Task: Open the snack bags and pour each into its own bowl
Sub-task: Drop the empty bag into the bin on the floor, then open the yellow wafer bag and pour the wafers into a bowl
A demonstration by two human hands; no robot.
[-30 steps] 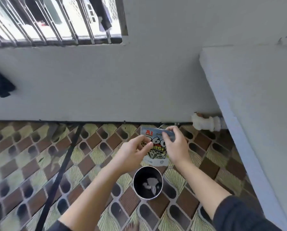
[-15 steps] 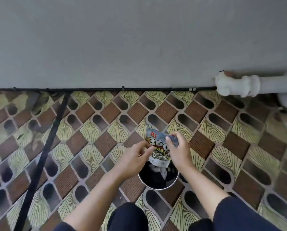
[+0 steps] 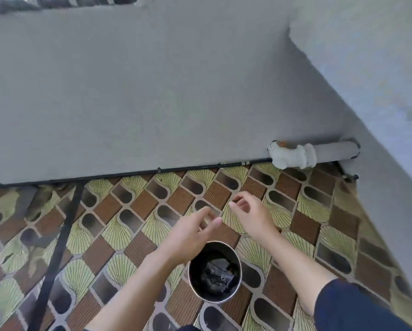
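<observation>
Both hands empty, held above the floor (image 3: 133, 225) (brown/cream patterned tiles). Left hand (image 3: 188, 237): fingers loosely curled, thumb and index tips near each other, nothing between them that I can make out. Right hand (image 3: 250, 216): fingers relaxed, half-curled, released, gripping nothing. Hands close together but apart, small gap between the fingertips.

Bowl (image 3: 214, 272): round, dark inside w/ shiny metal rim, sits on the floor just below the left hand, between the two forearms. Left wrist overlaps its upper-left rim in view. Inside: dark crumpled stuff w/ a few light glints, can't tell if it's a bag or snack contents. No snack bag identifiable anywhere else.

Right arm has a dark navy sleeve (image 3: 358, 306) at btm right. Grey wall (image 3: 152, 91) at back, black cable (image 3: 128, 174) along its base, white pipe fitting (image 3: 293, 156) at right near the corner. Black strap/shadow line (image 3: 56, 254) runs diagonally over the tiles at left.
</observation>
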